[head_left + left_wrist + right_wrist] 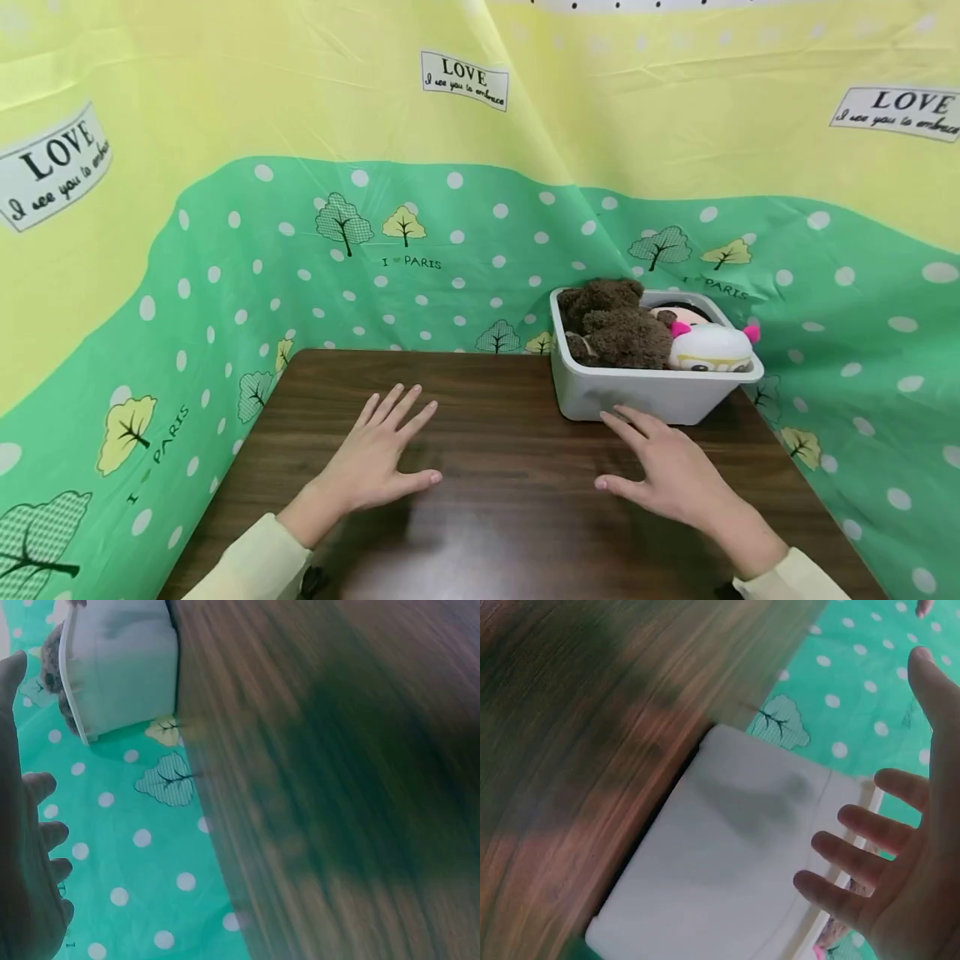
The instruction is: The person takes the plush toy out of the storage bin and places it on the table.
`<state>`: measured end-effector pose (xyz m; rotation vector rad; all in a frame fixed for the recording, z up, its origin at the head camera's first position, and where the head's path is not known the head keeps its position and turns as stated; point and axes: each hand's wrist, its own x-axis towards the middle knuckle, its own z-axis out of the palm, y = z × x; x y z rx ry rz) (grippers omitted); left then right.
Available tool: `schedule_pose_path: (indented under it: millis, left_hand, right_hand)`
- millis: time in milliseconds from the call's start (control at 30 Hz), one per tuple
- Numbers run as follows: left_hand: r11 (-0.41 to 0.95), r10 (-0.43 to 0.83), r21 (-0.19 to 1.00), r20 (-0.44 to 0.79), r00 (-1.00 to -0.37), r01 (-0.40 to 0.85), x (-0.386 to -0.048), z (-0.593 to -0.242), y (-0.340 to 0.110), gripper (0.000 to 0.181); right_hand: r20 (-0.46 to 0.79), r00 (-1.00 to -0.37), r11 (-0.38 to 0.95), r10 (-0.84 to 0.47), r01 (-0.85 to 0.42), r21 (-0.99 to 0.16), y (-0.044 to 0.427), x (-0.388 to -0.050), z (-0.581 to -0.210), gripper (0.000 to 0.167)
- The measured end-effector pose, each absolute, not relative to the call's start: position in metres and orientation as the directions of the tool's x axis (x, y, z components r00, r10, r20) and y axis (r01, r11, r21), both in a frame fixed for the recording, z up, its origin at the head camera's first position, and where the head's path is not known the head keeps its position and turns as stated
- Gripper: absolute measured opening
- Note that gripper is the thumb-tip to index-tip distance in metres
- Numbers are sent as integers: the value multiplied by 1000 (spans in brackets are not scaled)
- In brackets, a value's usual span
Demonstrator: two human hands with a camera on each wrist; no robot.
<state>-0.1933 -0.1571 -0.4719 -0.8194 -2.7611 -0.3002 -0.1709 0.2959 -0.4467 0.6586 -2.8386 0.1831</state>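
Note:
My left hand (375, 462) hovers over the left half of the dark wooden table (480, 533), fingers spread and holding nothing. On the other side my right hand (671, 475) is also spread and bare, just in front of a light grey plastic bin (637, 396). That bin stands at the table's back right. Inside it lie a brown teddy bear (626, 333) and a white plush toy (708, 346) with pink tips and a yellow band. Part of another pinkish toy (678, 313) shows behind them, its kind hidden. In the right wrist view, my fingers (847, 855) appear before the bin's wall.
A green and yellow printed cloth (420, 225) hangs behind the table and along both sides. The table's back edge (420, 352) meets this cloth.

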Motion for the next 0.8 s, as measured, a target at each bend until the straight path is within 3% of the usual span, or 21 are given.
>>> schedule_pose_path:
  millis: [300,500,800]
  left_hand:
    - [804,510,165,303,-805,572,-206,-454,-134,95]
    - [784,519,203,304,-799,587,-219,-444,-123,93]
    - [756,534,254,296,-792,604,-249,-426,-108,89]
  right_hand:
    - [310,-916,895,-253,-344,-285,308,-178,-440,76]
    - [397,-912,851,-103,-287,-440,314,-186,-441,56]
    - [359,-921,738,152,-136,-661,323,-201,-445,49]
